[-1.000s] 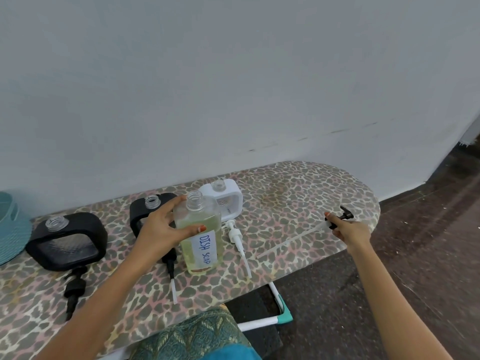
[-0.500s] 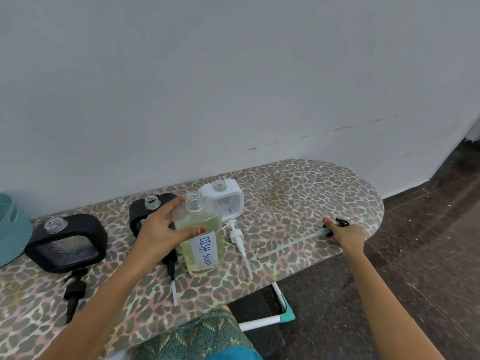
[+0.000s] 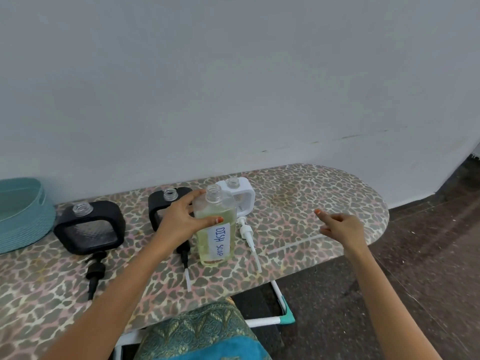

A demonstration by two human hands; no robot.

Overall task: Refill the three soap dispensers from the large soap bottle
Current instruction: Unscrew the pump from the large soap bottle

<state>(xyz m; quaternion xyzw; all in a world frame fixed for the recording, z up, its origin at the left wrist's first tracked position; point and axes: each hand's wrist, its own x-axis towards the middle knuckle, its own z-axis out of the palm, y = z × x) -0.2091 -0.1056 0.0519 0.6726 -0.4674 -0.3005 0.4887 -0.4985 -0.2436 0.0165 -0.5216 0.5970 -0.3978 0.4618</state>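
The large clear bottle labelled "DISH SOAP" [image 3: 215,229] stands uncapped and upright on the leopard-print board, partly filled with yellowish liquid. My left hand [image 3: 181,219] grips it from the left side. Three uncapped dispensers stand behind it: a black one [image 3: 89,227] at the left, a second black one [image 3: 168,201] partly hidden by my left hand, and a white one [image 3: 240,194]. My right hand [image 3: 340,227] hovers over the board's right part, fingers loose, holding nothing. The bottle's pump tube [image 3: 293,246] lies on the board just below that hand.
Three removed pumps lie in front of the dispensers: black [image 3: 94,268], black [image 3: 185,253] and white [image 3: 246,233]. A teal basket [image 3: 20,214] stands at the far left. The board [image 3: 324,193] ends rounded at the right, above dark floor. A white and teal frame [image 3: 283,318] shows below.
My right hand laid the black pump with its tube on the board, let go and moved left. My left hand has stayed on the bottle.
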